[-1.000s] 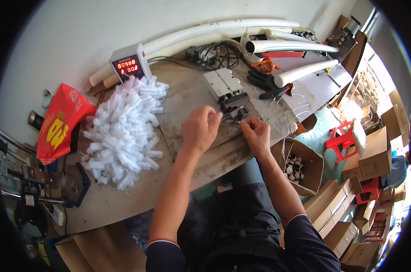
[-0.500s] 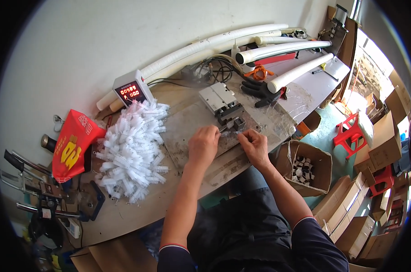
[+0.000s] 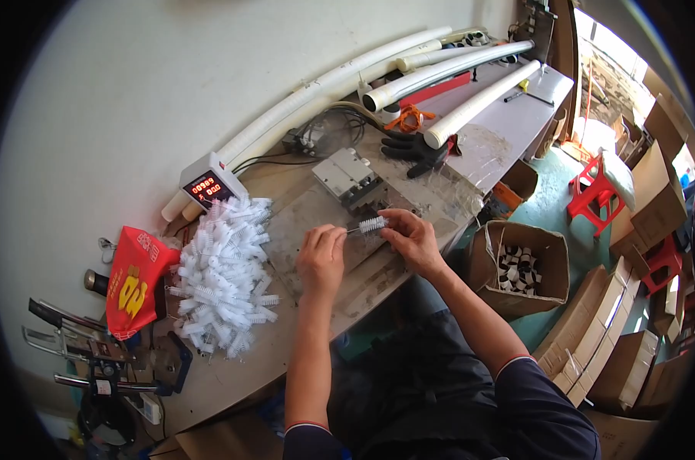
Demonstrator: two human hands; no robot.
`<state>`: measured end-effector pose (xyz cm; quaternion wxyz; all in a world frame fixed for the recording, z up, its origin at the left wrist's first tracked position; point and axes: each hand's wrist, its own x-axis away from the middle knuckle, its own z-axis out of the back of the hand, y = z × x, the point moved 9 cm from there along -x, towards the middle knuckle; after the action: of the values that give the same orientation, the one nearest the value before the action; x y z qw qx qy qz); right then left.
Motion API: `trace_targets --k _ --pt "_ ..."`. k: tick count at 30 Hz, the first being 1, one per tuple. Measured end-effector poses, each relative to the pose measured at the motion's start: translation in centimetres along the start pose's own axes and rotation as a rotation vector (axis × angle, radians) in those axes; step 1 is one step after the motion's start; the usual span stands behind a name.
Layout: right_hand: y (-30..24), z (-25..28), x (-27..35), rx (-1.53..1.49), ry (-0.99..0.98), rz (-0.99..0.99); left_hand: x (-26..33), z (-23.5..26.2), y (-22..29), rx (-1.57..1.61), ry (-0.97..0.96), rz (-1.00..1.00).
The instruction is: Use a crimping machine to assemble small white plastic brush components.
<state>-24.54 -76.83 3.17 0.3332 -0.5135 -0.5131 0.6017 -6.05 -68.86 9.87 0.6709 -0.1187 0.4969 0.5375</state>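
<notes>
Between my two hands is a small white spiral-bristle brush [image 3: 372,224] with a thin metal stem. My left hand [image 3: 322,257] is closed, pinching the stem end. The fingers of my right hand [image 3: 412,239] are closed on the bristle end. Just beyond the brush sits a small metal machine [image 3: 345,175] on a stained plate; my right hand partly covers its near end. A large heap of similar white brushes [image 3: 223,280] lies on the table to the left of my left hand.
Behind the heap stands a counter box [image 3: 207,184] with a red display, beside a red bag [image 3: 135,280]. A black glove [image 3: 415,153] and long white tubes [image 3: 482,103] lie farther back. An open carton [image 3: 524,299] holding black-and-white pieces stands right of the table.
The brush now shows between my hands, away from the machine. My right hand has turned and risen slightly. The whole view has shifted, with the table's items appearing farther left.
</notes>
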Motion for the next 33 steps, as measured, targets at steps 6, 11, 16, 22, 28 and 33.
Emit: trace_targets --k 6,11,16,22,28,33 --pt "0.6 0.6 0.0 -0.085 -0.031 -0.097 0.2 -1.0 -0.3 0.023 -0.04 0.021" --pt "1.4 -0.4 -0.2 -0.159 -0.052 -0.146 0.4 -0.4 -0.9 -0.005 -0.047 0.035" --pt "1.9 0.8 -0.3 -0.047 0.017 -0.145 0.3 -1.8 0.9 0.011 -0.121 -0.071" --pt "0.7 -1.1 -0.2 0.029 -0.09 -0.077 1.8 -3.3 1.1 -0.106 -0.277 -0.18" --pt "0.0 -2.0 0.7 0.163 -0.036 -0.009 0.9 4.3 0.2 0.02 0.334 -0.03" --pt "-4.6 -12.6 3.2 0.461 -0.315 0.448 2.8 11.0 0.7 0.098 0.578 0.005"
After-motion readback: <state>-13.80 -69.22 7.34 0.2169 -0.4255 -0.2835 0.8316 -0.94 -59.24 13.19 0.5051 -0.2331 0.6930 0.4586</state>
